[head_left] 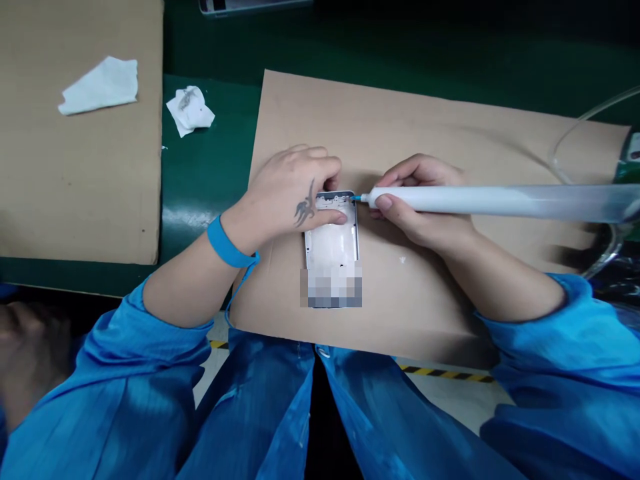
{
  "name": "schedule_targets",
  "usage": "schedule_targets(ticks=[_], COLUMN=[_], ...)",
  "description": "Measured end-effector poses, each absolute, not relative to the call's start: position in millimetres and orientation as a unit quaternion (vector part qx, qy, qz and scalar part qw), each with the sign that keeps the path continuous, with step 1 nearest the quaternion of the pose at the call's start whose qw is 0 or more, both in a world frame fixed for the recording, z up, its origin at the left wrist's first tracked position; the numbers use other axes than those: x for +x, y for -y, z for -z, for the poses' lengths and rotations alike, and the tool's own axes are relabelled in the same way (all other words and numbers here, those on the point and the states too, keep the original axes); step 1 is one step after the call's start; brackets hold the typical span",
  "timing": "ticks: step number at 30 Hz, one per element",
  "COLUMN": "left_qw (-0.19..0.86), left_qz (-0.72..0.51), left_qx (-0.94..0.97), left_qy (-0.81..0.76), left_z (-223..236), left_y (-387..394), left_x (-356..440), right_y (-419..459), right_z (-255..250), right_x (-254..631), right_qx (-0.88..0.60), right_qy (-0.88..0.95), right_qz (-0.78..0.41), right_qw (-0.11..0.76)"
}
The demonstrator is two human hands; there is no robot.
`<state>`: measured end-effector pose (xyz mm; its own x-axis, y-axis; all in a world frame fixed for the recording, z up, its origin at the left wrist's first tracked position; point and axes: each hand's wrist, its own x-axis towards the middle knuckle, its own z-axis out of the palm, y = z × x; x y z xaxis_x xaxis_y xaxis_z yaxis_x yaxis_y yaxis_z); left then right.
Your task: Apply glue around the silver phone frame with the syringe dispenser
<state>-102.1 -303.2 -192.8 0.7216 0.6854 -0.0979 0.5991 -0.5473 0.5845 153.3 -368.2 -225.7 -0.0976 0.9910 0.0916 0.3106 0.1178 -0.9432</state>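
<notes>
A phone housing [333,250] lies on a sheet of cardboard in front of me, its pale inner side facing up and its lower end blurred out. My left hand [300,190] grips its upper left part, thumb across the inside and fingers curled at the top edge. My right hand [430,207] is closed around a long white glue syringe [450,200], held nearly level from the right. The syringe's thin blue tip is at the housing's upper right corner; whether it touches cannot be made out.
The cardboard sheet [400,287] rests on a green tabletop [215,180]. Crumpled white tissue [190,110] lies at left, and another paper piece [103,87] on a second cardboard [80,173]. A clear tube [560,150] curves at right. Another person's hand [33,353] is at lower left.
</notes>
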Motion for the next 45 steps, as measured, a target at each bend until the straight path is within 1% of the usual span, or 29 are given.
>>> schedule_targets(ticks=[3,8,13,18,25,33,40,45], left_qw=[0.310,0.335,0.307,0.339,0.303,0.323,0.345,0.339], left_qz=[-0.070,-0.093,-0.085,-0.092,-0.082,-0.079,-0.112,-0.108], left_qx=[0.874,0.863,0.874,0.860,0.878,0.868,0.855,0.860], left_qy=[-0.368,-0.366,-0.367,-0.370,-0.362,-0.370,-0.370,-0.366], left_z=[192.4,196.1,197.6,194.0,191.8,191.4,196.4,195.8], left_y=[302.3,301.4,302.0,302.7,302.8,302.9,300.4,300.2], left_x=[-102.1,-102.5,-101.8,-101.5,-98.8,-99.6,-101.4,-100.9], right_y=[368.6,368.0,367.4,368.6,370.3,369.3,365.2,364.2], right_z=[222.5,223.3,226.9,225.6,223.5,219.5,222.0,223.2], right_x=[152.3,151.1,151.6,153.6,151.1,149.6,151.0,151.1], right_qx=[-0.528,-0.533,-0.530,-0.524,-0.542,-0.539,-0.525,-0.520], right_qy=[0.630,0.624,0.621,0.636,0.644,0.651,0.652,0.650], right_qz=[-0.400,-0.398,-0.395,-0.390,-0.363,-0.359,-0.362,-0.361], right_qw=[0.406,0.410,0.421,0.411,0.401,0.395,0.410,0.420])
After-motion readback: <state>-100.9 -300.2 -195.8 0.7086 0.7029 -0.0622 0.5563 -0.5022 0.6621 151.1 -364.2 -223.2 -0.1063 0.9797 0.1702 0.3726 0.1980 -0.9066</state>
